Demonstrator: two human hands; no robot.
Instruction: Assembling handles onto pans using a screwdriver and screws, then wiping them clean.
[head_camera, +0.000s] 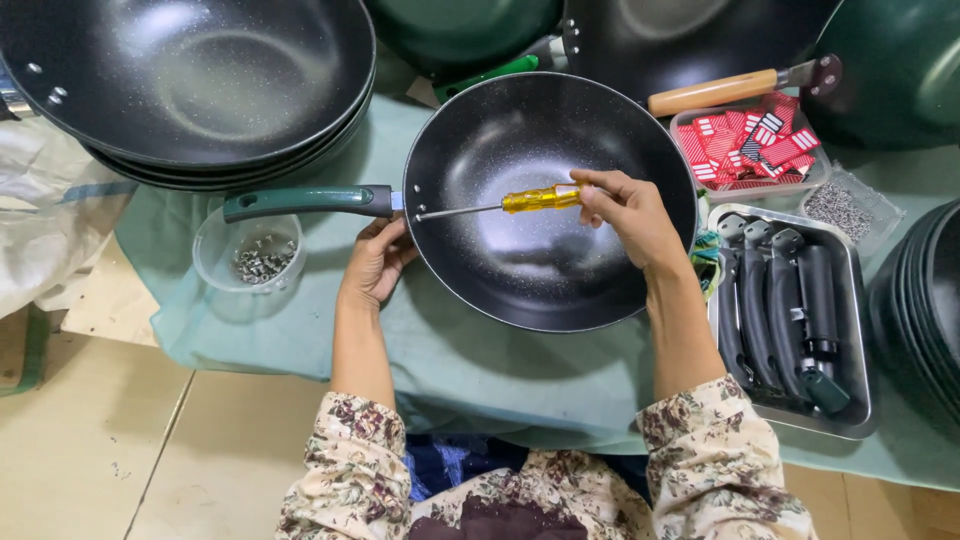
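1. Stack of black pans (190, 85): upper left, nested one inside another, speckled inner faces up, resting on the green cloth (480, 370) that covers the surface.
2. Clear plastic cup (248, 255): just below the stack, on the cloth, holding small metal screws.
3. Green handle (305, 201): lies level, pointing left from the rim of the middle pan, directly above the cup.
4. Left hand (375, 262): palm beneath the joint where the handle meets the pan, fingers curled up against the pan's outer wall; it steadies the pan rather than closing around anything.
5. Black pan (550, 200): centre of the view, open side up, flat on the cloth between the two forearms.
6. Screwdriver (505, 204): yellow translucent grip, thin metal shaft; it lies nearly level across the pan's inside, tip against the inner wall at the handle joint.
7. Right hand (625, 210): closed around the rear end of the screwdriver grip, thumb and fingertips pinching it, wrist over the pan's right rim.
8. Clear tray (750, 145): upper right, filled with red and white paper tags; a wooden-handled pan lies just above it.
9. Metal tray (795, 320): right of the pan, holding several dark handles laid side by side.
10. Small clear box (840, 205): above the metal tray, containing small grey hardware.
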